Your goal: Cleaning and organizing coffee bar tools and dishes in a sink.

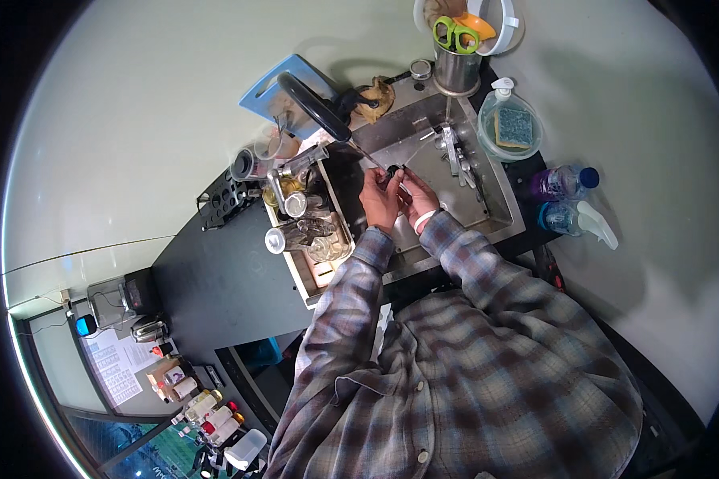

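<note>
Over the stainless-steel sink (485, 224), my left hand (378, 200) and my right hand (418, 194) meet. Between their fingertips is a small black object (392, 172); the fingers cover much of it, so its kind is unclear. A thin stream of water (368, 155) runs onto it from the black faucet (314, 108). To the right of my hands, several metal utensils (453, 152) lie on the sink floor.
Left of the sink, a wooden tray (296, 269) holds glassware. A blue cutting board (266, 81) leans behind the faucet. Along the right edge stand a metal cup (457, 72) with green-handled scissors (454, 35), a sponge (513, 127) in a dispenser, and a spray bottle (563, 217).
</note>
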The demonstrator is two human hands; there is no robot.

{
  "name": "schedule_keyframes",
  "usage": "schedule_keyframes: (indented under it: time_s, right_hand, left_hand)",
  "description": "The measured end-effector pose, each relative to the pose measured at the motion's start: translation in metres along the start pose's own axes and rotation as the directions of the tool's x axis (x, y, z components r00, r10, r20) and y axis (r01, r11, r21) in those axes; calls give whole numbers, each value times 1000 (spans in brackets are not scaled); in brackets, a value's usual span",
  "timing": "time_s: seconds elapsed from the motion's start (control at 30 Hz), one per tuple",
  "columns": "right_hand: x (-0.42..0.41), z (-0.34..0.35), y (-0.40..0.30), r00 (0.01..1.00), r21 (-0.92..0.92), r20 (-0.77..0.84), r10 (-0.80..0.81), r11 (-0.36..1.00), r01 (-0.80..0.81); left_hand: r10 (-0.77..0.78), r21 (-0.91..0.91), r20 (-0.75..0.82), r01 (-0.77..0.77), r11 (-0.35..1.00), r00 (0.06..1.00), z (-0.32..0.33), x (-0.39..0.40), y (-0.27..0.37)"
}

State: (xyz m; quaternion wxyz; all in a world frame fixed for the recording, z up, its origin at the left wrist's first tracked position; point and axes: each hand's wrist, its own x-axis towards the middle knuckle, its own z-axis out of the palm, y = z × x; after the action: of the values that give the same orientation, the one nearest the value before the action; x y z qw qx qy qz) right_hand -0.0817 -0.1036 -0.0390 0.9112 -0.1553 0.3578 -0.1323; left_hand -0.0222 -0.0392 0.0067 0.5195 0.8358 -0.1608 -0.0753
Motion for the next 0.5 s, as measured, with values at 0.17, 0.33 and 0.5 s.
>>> schedule_keyframes:
  time_s: [0.17,0.33,0.5]
  right_hand:
    - [-4,4,-2,1000,2,-21,2,1000,-2]
    - [-6,5,-2,1000,-7,-17,17,1000,-17]
    - [-2,-3,-1,1000,-1,26,-15,1000,15]
  left_hand:
    - [-41,-15,29,42,999,999,-2,1,4]
    - [-38,16,38,37,999,999,-4,-3,5]
    - [18,-42,62,-16,999,998,1,-2,-4]
